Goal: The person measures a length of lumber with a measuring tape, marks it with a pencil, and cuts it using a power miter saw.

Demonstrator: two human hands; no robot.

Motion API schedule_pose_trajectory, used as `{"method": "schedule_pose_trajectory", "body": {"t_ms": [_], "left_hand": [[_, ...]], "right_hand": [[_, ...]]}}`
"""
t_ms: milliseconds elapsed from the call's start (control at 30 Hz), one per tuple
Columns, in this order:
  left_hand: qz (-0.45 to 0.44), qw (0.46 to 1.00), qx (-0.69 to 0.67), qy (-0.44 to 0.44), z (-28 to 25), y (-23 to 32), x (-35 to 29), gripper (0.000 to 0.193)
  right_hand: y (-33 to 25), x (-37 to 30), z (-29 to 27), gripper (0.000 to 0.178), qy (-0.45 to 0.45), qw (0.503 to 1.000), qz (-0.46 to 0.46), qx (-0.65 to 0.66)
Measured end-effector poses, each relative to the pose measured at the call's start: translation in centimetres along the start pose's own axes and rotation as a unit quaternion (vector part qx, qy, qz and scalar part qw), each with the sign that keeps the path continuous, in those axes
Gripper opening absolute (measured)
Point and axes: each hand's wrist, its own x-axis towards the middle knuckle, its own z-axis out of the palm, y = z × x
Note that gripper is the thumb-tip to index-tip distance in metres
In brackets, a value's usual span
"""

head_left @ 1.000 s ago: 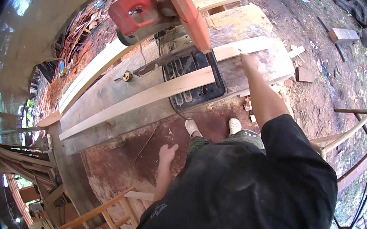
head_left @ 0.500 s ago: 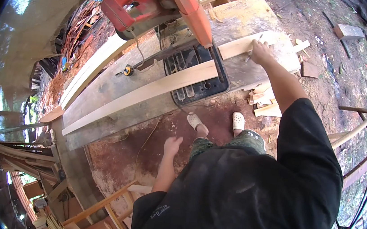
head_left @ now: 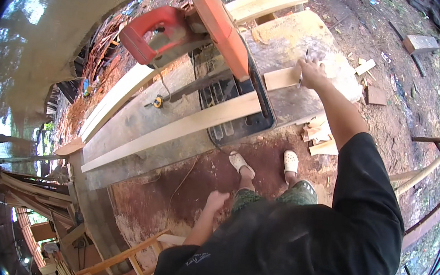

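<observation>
My right hand reaches over the workbench with its fingers bent around a slim pen. It rests against a short pale board beside the saw and covers its far end. My left hand hangs low over the reddish floor, fingers loosely bent, with nothing seen in it. A cut-off saw with an orange guard and red handle stands on the bench. A long pale board lies across its black base, its right end near the guard's lower tip.
A small yellow-and-black tape measure lies on the bench, left of the saw. Wood offcuts are heaped by the bench's near right side. A wooden frame stands at lower left. Long planks lie behind the bench.
The view has shifted, so the bench sits lower in the picture. My right hand has moved slightly left along the short board, and the pen shows more clearly. My left hand still hangs low.
</observation>
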Motion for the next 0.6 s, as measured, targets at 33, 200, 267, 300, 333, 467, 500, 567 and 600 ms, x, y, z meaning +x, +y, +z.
{"method": "schedule_pose_trajectory", "body": {"t_ms": [33,200,267,300,333,467,500,567,600], "left_hand": [[0.039,0.999,0.025,-0.019,-0.9,2.1,1.3,0.044],[0.068,0.987,-0.145,0.026,-0.4,6.4,3.6,0.044],[0.086,0.984,-0.152,0.02,-0.3,8.2,3.8,0.041],[0.092,0.984,-0.153,0.016,0.0,8.1,3.6,0.041],[0.092,0.983,-0.159,0.009,0.6,7.0,3.6,0.041],[0.01,0.995,-0.1,0.02,2.8,4.1,2.6,0.041],[-0.064,0.995,-0.073,0.0,2.3,4.7,1.6,0.041],[-0.072,0.992,-0.104,0.006,2.1,4.1,-0.1,0.042],[-0.08,0.988,-0.131,0.007,1.8,3.8,-0.8,0.044]], "right_hand": [[0.1,-1.5,-0.3,0.09,0.001,0.999,0.01,-0.04],[1.1,-11.4,0.1,0.079,-0.02,0.998,0.055,0.017],[4.5,-16.8,4.1,0.069,0.052,0.986,0.121,0.1],[5.8,-19.9,5.3,0.066,0.054,0.973,0.159,0.157],[7.0,-23.3,5.8,0.067,0.052,0.967,0.162,0.19],[12.9,-37.8,10.5,0.07,0.024,0.927,0.291,0.234],[15.1,-42.2,13.4,0.068,0.003,0.907,0.364,0.21],[15.8,-47.9,13.7,0.057,-0.159,0.886,0.405,0.162],[15.9,-50.6,14.2,0.053,-0.153,0.88,0.412,0.178]]}}
